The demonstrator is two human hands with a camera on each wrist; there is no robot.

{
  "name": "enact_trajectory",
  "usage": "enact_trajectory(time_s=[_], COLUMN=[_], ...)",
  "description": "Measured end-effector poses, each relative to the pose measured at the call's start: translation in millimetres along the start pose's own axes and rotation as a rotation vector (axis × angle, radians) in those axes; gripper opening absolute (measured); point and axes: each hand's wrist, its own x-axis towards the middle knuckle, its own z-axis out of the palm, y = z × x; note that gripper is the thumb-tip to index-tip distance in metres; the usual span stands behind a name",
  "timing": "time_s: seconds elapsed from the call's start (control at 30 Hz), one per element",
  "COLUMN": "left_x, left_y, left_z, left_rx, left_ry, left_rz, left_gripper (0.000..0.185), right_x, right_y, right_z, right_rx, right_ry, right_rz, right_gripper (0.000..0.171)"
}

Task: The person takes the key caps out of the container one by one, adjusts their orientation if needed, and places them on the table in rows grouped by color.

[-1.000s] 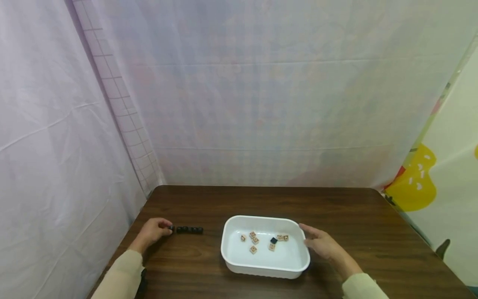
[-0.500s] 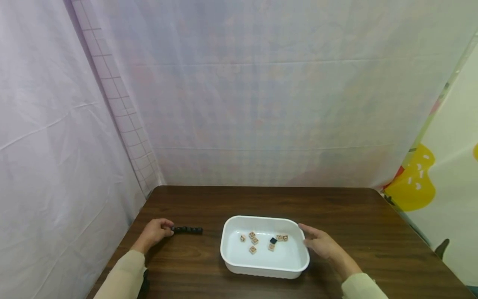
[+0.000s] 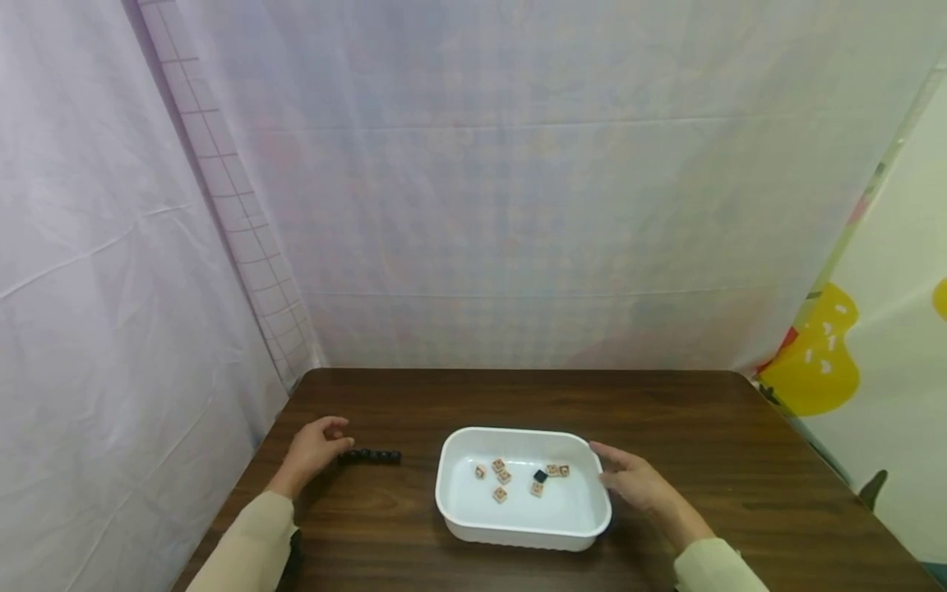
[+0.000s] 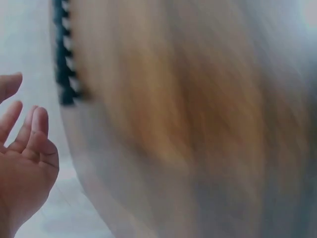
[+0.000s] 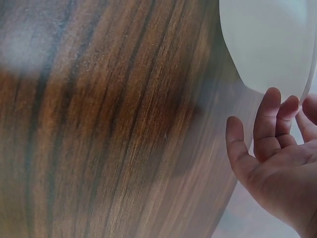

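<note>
Your left hand (image 3: 314,450) relaxed beside the black row (image 3: 370,455) (not touching), right hand (image 3: 636,485) loose against the tray (image 3: 518,530), tiles (image 3: 503,477) inside

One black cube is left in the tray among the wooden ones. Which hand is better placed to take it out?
Probably the right hand: it rests open at the white tray's right rim, near the black cube. The left hand is off by the black row.

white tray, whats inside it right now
Inside the white plastic tray: five small tan wooden tiles and one small dark square tile. The near wall hides the floor just behind it.
</note>
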Motion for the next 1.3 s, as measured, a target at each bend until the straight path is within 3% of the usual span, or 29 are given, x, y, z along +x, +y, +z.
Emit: enact_trajectory(time_s=[0.17, 0.37, 0.57, 0.73, 0.97, 1.2, 1.3], left_x=[6.3, 7.9, 1.1, -7.6, -9.0, -3.7, -3.8], left_y=[33.6, 83.4, 132.7, 163.6, 183.6, 181.0, 180.2], left_z=[19.9, 55.0, 89.0, 118.9, 158.1, 189.1, 196.9], left_rx=[-0.063, -0.130, -0.162, -0.140, -0.038, 0.035, 0.116], left_ry=[0.029, -0.013, -0.166, -0.301, -0.368, -0.384, -0.382], left_rz=[0.070, 0.176, 0.244, 0.276, 0.322, 0.373, 0.425], left_gripper=[0.035, 0.028, 0.026, 0.026, 0.025, 0.017, 0.018], right_x=[2, 0, 0, 1, 0, -1, -2], right_y=[2, 1, -1, -1, 2, 2, 0], right_z=[3, 4, 4, 4, 3, 4, 4], right_rx=[0.026, 0.004, -0.012, -0.033, -0.029, -0.009, -0.003], right_ry=[0.018, 0.042, 0.041, 0.041, 0.047, 0.052, 0.050], right_rz=[0.018, 0.055, 0.046, 0.027, 0.013, 0.020, 0.015], right_gripper=[0.056, 0.057, 0.057, 0.058, 0.057, 0.057, 0.057])
